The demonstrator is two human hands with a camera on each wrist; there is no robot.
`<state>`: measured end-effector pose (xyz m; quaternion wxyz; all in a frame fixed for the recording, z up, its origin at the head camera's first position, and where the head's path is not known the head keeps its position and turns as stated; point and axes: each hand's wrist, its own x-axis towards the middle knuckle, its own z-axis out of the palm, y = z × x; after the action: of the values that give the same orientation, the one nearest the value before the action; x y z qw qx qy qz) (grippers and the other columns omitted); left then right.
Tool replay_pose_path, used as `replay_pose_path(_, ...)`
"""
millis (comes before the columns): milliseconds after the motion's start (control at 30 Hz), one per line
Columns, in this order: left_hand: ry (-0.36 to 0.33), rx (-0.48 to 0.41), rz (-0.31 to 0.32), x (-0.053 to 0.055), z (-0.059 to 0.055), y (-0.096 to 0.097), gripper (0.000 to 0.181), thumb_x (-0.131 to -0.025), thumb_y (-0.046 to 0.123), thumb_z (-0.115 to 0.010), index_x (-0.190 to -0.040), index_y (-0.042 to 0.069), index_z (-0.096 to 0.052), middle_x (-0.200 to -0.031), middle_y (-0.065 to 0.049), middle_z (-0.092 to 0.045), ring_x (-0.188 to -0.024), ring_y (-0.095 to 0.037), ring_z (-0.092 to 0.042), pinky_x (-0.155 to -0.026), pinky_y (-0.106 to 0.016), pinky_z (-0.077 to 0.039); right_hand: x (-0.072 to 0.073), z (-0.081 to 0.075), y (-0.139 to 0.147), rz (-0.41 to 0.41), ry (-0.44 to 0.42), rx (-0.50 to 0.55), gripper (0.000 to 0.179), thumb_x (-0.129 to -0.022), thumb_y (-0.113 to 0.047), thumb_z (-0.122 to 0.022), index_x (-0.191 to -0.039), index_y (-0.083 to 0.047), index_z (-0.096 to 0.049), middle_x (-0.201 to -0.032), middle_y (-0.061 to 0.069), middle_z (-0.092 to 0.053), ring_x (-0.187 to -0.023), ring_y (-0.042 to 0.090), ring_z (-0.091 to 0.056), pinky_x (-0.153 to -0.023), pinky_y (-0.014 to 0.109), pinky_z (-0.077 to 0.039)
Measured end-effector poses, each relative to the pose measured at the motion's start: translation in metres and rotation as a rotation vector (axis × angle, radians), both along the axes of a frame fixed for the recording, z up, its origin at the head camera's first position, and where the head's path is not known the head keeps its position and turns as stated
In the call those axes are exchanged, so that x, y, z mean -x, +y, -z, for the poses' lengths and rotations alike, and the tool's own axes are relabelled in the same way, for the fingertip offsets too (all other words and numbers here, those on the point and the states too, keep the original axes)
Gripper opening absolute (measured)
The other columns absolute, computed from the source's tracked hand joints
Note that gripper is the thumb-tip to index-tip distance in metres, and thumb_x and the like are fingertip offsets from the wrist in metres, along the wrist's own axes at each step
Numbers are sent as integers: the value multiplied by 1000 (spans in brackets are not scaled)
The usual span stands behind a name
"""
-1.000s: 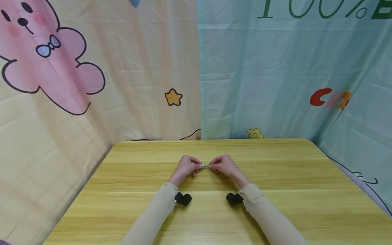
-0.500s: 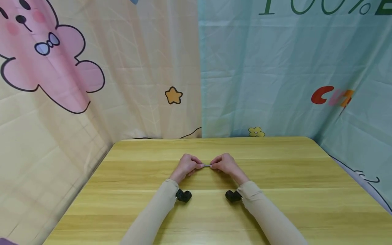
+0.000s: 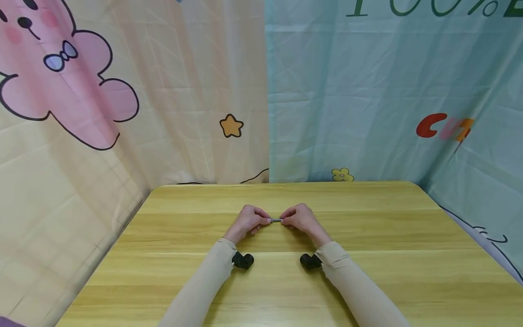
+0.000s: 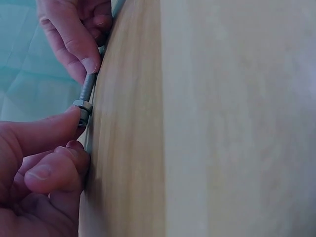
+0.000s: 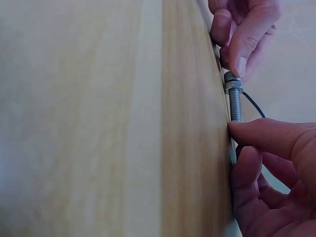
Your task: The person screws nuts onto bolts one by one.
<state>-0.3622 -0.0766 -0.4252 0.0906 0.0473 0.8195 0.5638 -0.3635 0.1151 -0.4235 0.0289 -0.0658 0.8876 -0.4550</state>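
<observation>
In the head view, my left hand (image 3: 248,220) and right hand (image 3: 302,221) meet over the middle of the table, holding a small metal bolt (image 3: 276,220) level between them. The left thumb and fingers pinch its head end, beside a hex nut (image 4: 82,104) that sits on the bolt close to the head. My right thumb and index finger pinch the other end of the threaded shank (image 5: 235,106). Bare thread shows between the nut and the right fingertips. The bolt's far tip is hidden in the right hand's grip.
Beneath both hands spreads a wood-grain table (image 3: 278,290). Printed curtains (image 3: 196,113) hang along its back and sides. Each wrist carries a small black camera, such as the left one (image 3: 243,261). A purple corner (image 3: 10,322) shows at bottom left.
The head view has shifted slightly, so the curtain prints sit higher. Both hands keep their hold on the bolt; the left hand's lower fingers have drawn in a little.
</observation>
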Motion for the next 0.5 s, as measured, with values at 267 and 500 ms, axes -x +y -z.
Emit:
replay_pose_path(267, -38, -34, 23, -1, 1, -3, 9, -88, 2, -72, -95, -3, -74, -64, -5, -60, -39, -7, -38, -34, -16, -35, -3, 1, 1, 1, -6, 7, 6, -82, -4, -77, -89, -4, -78, -78, 1, -70, -59, 12, -57, -52, 21, -49)
replay_pose_path(500, -48, -74, 41, 0, 1, -5, 14, -87, 0, -72, -99, -5, -73, -68, -5, -63, -41, -7, -41, -35, -15, -37, -2, 2, 5, -16, -6, 51, 10, -83, -5, -76, -93, -2, -76, -79, 2, -70, -62, 11, -59, -55, 22, -51)
